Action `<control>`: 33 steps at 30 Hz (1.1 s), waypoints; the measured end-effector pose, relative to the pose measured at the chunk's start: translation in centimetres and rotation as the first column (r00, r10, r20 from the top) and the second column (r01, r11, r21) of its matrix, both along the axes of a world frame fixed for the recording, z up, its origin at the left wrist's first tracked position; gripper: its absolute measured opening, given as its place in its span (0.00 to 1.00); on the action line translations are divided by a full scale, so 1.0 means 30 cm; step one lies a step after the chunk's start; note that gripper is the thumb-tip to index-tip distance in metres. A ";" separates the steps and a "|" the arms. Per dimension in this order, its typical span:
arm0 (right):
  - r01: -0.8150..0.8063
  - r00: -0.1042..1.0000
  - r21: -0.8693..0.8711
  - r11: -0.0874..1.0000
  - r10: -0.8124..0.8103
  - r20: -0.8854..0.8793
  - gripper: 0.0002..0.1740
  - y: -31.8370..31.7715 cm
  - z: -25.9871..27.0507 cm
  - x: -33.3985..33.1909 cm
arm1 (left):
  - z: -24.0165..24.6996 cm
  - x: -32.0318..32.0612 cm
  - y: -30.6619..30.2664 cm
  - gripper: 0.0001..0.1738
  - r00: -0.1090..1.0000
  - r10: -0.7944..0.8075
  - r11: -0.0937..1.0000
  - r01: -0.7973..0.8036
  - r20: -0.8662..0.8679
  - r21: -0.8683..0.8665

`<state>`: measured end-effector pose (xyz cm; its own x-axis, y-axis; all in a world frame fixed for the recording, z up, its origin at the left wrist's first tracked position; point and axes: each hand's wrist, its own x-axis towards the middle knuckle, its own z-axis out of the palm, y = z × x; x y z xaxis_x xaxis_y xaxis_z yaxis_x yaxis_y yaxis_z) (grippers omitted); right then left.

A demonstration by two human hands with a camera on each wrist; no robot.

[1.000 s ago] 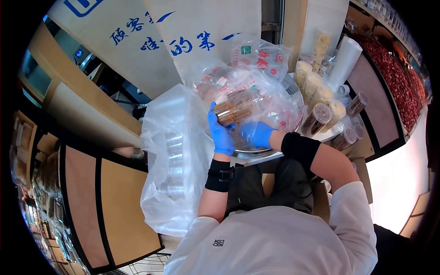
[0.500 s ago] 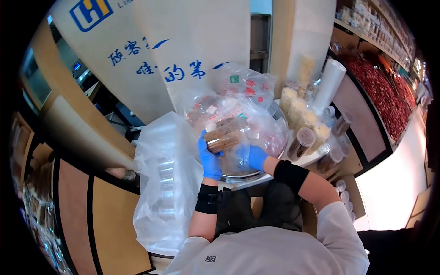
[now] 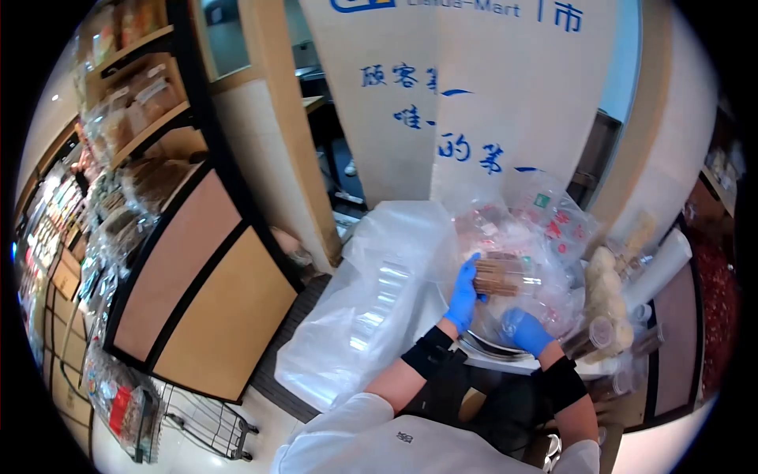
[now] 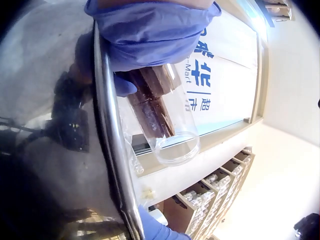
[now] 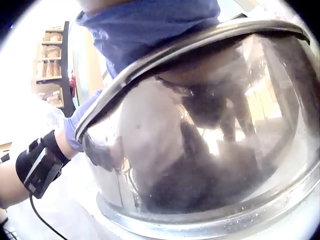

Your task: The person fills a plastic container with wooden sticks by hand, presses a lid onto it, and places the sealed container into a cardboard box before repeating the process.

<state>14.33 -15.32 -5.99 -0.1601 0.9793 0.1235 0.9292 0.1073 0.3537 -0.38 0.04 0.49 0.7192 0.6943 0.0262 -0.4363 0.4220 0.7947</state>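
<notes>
My gloved left hand (image 3: pixel 464 296) grips a clear plastic jar (image 3: pixel 505 276) lying on its side, packed with brown bark-like sticks (image 3: pixel 493 276). The jar's lidless mouth (image 4: pixel 179 149) shows in the left wrist view, and the sticks stop short of it. Below the jar, my gloved right hand (image 3: pixel 527 330) reaches over the rim of a shiny metal basin (image 5: pixel 200 140) into clear plastic bags (image 3: pixel 553 272). Plastic overlaps its fingers, and I cannot tell whether they hold anything. The basin wall hides them in the right wrist view.
A big translucent bag (image 3: pixel 332 340) with stacked clear containers lies left of the basin. To the right stand filled jars (image 3: pixel 604 288) and a white roll (image 3: pixel 663 265). A printed cloth banner (image 3: pixel 489 95) hangs behind. A wire cart (image 3: pixel 209 426) stands at lower left.
The head view has swung left, so the hands and basin appear farther right. The left hand keeps its grip on the jar; the right hand stays low in the basin among the bags.
</notes>
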 end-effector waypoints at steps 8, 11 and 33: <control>0.539 0.422 0.158 0.827 -0.103 -0.901 0.16 -0.165 0.285 -0.032 | 0.014 0.003 0.021 0.25 0.999 -0.012 1.000 0.012 -0.030 -0.005; 0.695 0.286 0.134 0.706 -0.101 -0.953 0.17 -0.215 0.432 -0.037 | 0.001 0.010 0.016 0.25 0.999 -0.012 0.998 0.009 -0.047 -0.064; 0.489 0.241 0.040 0.871 -0.091 -0.966 0.16 -0.136 0.469 -0.099 | 0.039 -0.024 -0.013 0.26 0.996 -0.069 0.975 0.078 -0.050 0.210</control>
<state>11.36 -19.41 8.08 0.5439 0.8083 0.2255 0.5731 -0.1615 -0.8034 -1.11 -0.35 1.65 0.7717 0.6214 0.1357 -0.3750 0.2722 0.8862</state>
